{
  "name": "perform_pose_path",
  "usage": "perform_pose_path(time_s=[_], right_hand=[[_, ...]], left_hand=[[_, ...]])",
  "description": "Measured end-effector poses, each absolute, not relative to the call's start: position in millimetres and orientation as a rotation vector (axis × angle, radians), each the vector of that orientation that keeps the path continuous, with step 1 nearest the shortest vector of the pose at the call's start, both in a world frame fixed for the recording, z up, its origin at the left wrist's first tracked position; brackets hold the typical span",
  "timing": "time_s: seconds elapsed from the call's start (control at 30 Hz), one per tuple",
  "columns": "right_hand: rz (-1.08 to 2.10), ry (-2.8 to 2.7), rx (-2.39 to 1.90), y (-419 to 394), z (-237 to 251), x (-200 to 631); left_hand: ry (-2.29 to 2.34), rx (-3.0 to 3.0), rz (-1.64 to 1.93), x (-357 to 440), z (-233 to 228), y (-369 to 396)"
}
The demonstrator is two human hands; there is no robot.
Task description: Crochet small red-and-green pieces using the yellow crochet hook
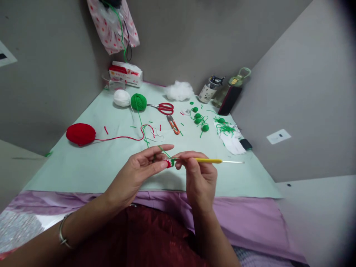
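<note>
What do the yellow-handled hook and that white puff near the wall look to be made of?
The crochet hook: seemingly a thin, shiny metal shaft in a matte yellow grip, perhaps plastic or rubber. The white puff: loose fibre stuffing, cottony and ragged-edged; cotton or polyester cannot be told.

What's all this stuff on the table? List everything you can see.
Red yarn ball: 1, red, left of mat.
Green yarn ball: 1, green, far middle.
White yarn ball: 1, white, beside green ball.
Scissors: 1, red handles, centre.
Snips: 1, orange, below scissors.
Stuffing: 1 tuft, white, far edge.
Green pieces: several, green, right of centre.
Box: 1, red-white, far corner.
Crochet hook: 1, yellow, in right hand.
Crochet piece: 1, red-green, pinched by left hand.
</note>
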State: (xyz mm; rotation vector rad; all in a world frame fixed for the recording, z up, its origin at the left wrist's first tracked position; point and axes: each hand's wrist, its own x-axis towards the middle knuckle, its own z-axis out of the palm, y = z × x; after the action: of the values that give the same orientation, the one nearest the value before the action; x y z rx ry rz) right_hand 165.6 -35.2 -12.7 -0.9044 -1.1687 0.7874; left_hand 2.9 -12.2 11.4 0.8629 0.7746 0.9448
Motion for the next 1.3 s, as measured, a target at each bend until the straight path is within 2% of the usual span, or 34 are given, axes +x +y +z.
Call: perform_pose_path(time_s=[0.13,0.23,0.43,0.57,0.67,0.77,0.83,0.97,1.13,1.2,1.3], right_hand=[[0.867,-1.123,-0.884,-36,-12,168],[0.767,-1.2,-0.921,-41,-8,168],[0.246,-1.64,-0.954,-49,-7,166],[-0.163,-1.785,-0.997,-50,-15,164],[0.056,-1.61,-0.966,-48,-14,165],[0.437,-1.344,-0.91,-42,-8,166],[0.561,-1.314,-0.884,-38,-5,164],[0.491,-1.406,-0.911,-39,-11,159],[0.072,-1.608,-0.969,-44,-19,160],[0.143,-1.534,-0.952,-42,-17,163],[0.483,-1.27,-0.917,-38,-10,165]], left_hand=[[0.795,0.897,0.965,0,11,-11],[0.815,0.962,0.99,-2,11,-11],[0.947,1.149,1.097,0,11,-17],[0.812,0.901,1.005,2,12,-16],[0.697,0.654,0.849,0,12,-10],[0.677,0.623,0.893,-1,12,-7],[0.687,0.708,0.934,0,12,-8],[0.72,0.819,0.985,6,10,-13],[0.671,0.646,0.916,8,9,-12],[0.638,0.549,0.839,6,9,-9],[0.644,0.548,0.875,2,8,-5]])
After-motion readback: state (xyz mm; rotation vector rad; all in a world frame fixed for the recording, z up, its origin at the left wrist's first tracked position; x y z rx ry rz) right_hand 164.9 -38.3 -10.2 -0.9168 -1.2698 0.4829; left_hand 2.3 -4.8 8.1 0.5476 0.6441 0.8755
